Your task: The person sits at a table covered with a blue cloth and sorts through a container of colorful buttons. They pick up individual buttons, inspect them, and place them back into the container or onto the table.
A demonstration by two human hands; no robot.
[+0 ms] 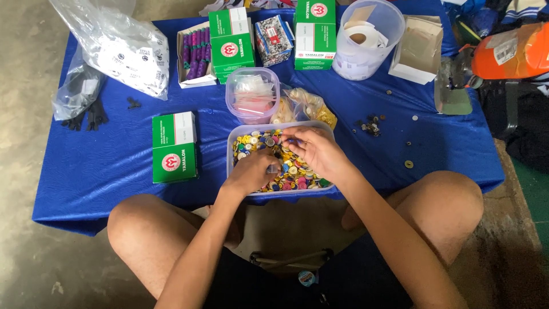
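Hundreds of small coloured buttons (289, 166) fill a clear rectangular tub (237, 134) at the near edge of a blue cloth (114, 143). Left hand (251, 171) rests in the pile, fingers curled around a small piece. Right hand (314, 150) hovers over the tub, fingertips pinching a small bluish piece. Risk: a nudge to the tub could tip it off the edge into the lap. Adjacent: lidded round container (253, 94), green box (174, 147), loose buttons (370, 125) prone to rolling.
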